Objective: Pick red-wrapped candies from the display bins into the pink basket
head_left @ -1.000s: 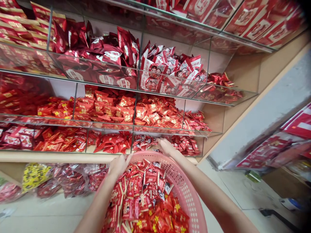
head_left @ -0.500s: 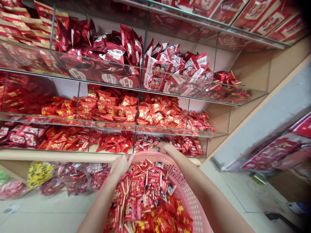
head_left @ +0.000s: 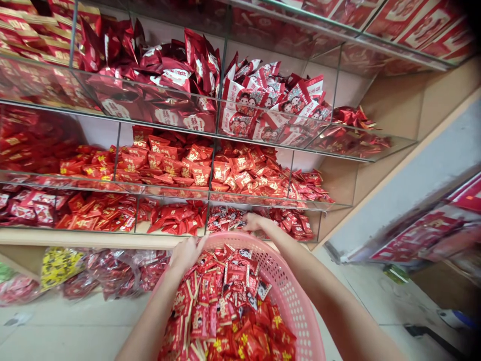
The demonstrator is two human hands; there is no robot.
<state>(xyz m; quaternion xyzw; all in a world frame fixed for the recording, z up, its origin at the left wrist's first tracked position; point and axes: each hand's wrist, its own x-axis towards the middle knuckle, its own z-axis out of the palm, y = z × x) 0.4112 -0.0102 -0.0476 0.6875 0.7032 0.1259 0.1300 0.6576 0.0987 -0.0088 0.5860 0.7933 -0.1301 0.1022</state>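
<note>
A pink plastic basket (head_left: 291, 301) with a perforated wall, heaped with red-and-gold wrapped packets (head_left: 221, 306) and tilted slightly, just below the front edge of a wooden shelf (head_left: 86, 239). Left hand (head_left: 187, 253) at the basket's near left rim, fingers (head_left: 193, 245) clenched on the pink plastic. Right hand (head_left: 255, 221) reaching past the far rim, fingers (head_left: 248, 218) bent down at the lip of the lowest glass display bin (head_left: 176, 220), right beside small patterned packets (head_left: 225, 219); no telling whether those fingers are grasping anything or released. Directly ahead, the glass front of that bin, standing between the hand and the packets farther along. Above it, tiers of glass bins full of red sachets (head_left: 169, 165) and larger printed pouches (head_left: 263, 105), with flat red boxes (head_left: 413, 25) along the top. Under the shelf, clear bags of red packets (head_left: 112, 276) and a yellow patterned bag (head_left: 60, 268), lined up on the tiled floor (head_left: 71, 333) to the left of the basket. On the right, a grey panel (head_left: 421, 180) edged in pale wood, and red printed packaging (head_left: 417, 235) beyond it, blurred. Near the bottom right corner, a small blue object (head_left: 453, 318), too blurred to identify.
</note>
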